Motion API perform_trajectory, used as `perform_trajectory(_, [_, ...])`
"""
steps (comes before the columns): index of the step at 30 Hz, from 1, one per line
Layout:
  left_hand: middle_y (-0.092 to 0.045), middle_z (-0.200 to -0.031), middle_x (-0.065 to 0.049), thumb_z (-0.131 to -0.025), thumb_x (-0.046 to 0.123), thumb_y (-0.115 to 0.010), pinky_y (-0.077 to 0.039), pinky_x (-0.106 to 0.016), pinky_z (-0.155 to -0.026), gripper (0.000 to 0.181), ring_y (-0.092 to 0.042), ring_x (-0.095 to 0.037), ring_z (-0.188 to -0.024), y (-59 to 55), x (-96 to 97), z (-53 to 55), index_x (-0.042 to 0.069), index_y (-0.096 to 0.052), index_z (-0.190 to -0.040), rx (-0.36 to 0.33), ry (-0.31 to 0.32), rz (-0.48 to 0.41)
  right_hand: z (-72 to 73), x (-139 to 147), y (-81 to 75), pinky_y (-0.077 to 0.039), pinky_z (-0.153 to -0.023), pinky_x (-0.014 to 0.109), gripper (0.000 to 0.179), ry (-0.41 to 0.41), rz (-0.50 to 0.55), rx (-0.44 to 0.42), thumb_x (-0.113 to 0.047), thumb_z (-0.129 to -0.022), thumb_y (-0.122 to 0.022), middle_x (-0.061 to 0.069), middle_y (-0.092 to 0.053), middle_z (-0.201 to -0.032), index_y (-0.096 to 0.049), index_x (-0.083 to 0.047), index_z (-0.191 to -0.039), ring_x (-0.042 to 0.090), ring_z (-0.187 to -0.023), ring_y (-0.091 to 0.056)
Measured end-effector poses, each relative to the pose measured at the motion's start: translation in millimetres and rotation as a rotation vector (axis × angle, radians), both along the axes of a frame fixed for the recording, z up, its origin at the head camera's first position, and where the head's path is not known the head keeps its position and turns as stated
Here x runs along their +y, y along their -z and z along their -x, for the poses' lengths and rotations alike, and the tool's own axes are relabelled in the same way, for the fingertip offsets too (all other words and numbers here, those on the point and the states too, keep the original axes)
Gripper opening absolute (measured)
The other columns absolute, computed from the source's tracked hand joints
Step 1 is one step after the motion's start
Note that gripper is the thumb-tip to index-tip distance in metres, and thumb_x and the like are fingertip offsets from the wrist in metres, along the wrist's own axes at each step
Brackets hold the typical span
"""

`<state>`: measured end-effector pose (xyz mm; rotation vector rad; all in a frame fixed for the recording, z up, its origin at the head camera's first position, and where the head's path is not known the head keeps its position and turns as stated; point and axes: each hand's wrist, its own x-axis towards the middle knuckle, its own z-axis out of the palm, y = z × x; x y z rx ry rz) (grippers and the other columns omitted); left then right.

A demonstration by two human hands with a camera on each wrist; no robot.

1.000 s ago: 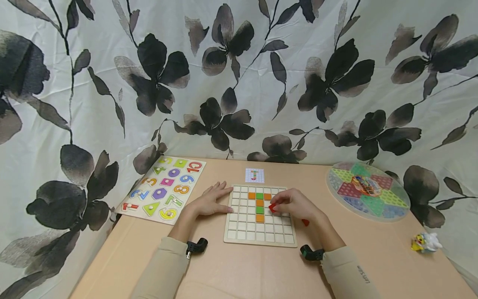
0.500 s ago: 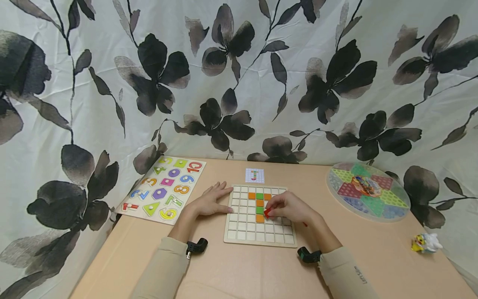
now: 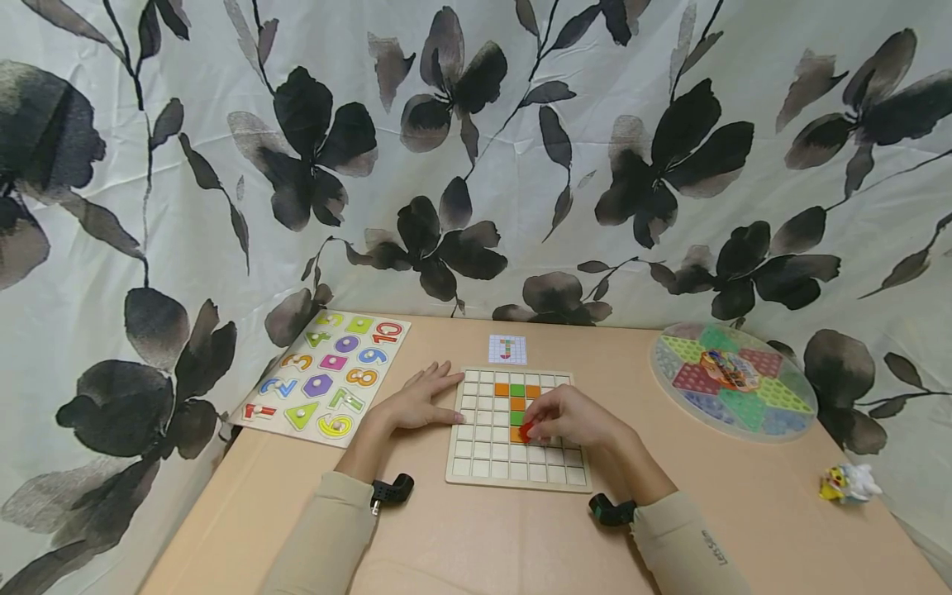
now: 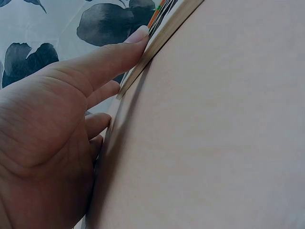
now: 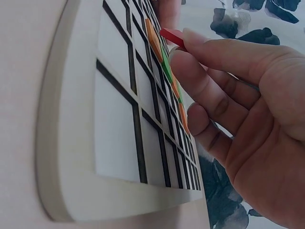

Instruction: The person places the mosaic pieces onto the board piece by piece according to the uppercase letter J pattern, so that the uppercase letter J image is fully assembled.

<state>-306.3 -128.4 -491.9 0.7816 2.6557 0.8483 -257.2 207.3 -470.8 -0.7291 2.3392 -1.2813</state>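
A wooden grid board (image 3: pixel 455 478) lies on the table, with orange and green square tiles in some of its cells. My right hand (image 3: pixel 568 417) pinches a red tile (image 3: pixel 525 432) between thumb and index finger just over the board, beside the lowest orange tile (image 3: pixel 515 435). In the right wrist view the red tile (image 5: pixel 171 36) is tilted and held above the grid. My left hand (image 3: pixel 418 402) lies along the board's left side, fingers extended. From the left wrist, the thumb (image 4: pixel 107 62) is seen touching the board's edge.
A small pattern card (image 3: pixel 507 359) lies behind the board. To the left is a number-and-shape puzzle board (image 3: pixel 297 388); at right stand a round clear-lidded box (image 3: pixel 684 413) and a small figurine (image 3: pixel 848 482). A floral curtain (image 3: pixel 476 289) hangs behind the table.
My right hand has carried the red tile left and slightly nearer along the grid. A red piece on the table right of the board is now hidden by my right arm. My left hand stays put.
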Motion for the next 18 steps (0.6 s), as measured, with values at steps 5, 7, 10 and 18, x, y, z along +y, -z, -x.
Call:
perform_trajectory(5, [-0.014, -0.175, -0.015, -0.089, 0.053, -0.077, 0.000, -0.054, -0.133, 0.087, -0.002, -0.037, -0.163, 0.1, -0.1, -0.1, 0.020, -0.041, -0.161, 0.001, -0.002, 0.002, -0.9, -3.7, 1.0, -0.062, -0.068, 0.033, 0.009, -0.015, -0.006, -0.009, -0.009, -0.093, -0.078, 0.005, -0.077, -0.090, -0.079, -0.009, -0.102, 0.030, -0.073, -0.070])
perform_trajectory(7, [-0.014, -0.175, -0.015, -0.089, 0.053, -0.077, 0.000, -0.054, -0.133, 0.087, -0.002, -0.037, -0.163, 0.2, -0.1, -0.1, 0.020, -0.041, -0.162, 0.001, -0.002, 0.002, -1.7, -5.0, 0.7, -0.062, -0.068, 0.031, 0.009, -0.026, -0.015, -0.008, -0.010, -0.092, -0.079, 0.004, -0.077, -0.088, -0.080, -0.010, -0.101, 0.029, -0.073, -0.070])
perform_trajectory(10, [-0.014, -0.175, -0.015, -0.089, 0.052, -0.077, 0.000, -0.054, -0.133, 0.087, -0.002, -0.037, -0.163, 0.3, -0.3, -0.1, 0.020, -0.041, -0.162, 0.000, -0.003, 0.001, -2.3, -6.7, 0.3, -0.059, -0.065, 0.026, 0.009, -0.050, -0.038, 0.008, -0.011, -0.092, -0.080, 0.002, -0.077, -0.084, -0.081, -0.012, -0.100, 0.022, -0.070, -0.069])
perform_trajectory(18, [-0.014, -0.175, -0.015, -0.089, 0.053, -0.077, -0.001, -0.055, -0.133, 0.087, -0.002, -0.037, -0.163, 0.2, -0.6, 0.1, 0.021, -0.041, -0.162, 0.001, -0.004, 0.001, -4.1, -9.0, 0.5, -0.056, -0.063, 0.020, 0.008, -0.099, -0.062, 0.003, -0.011, -0.092, -0.080, -0.002, -0.075, -0.080, -0.081, -0.011, -0.100, 0.014, -0.068, -0.064])
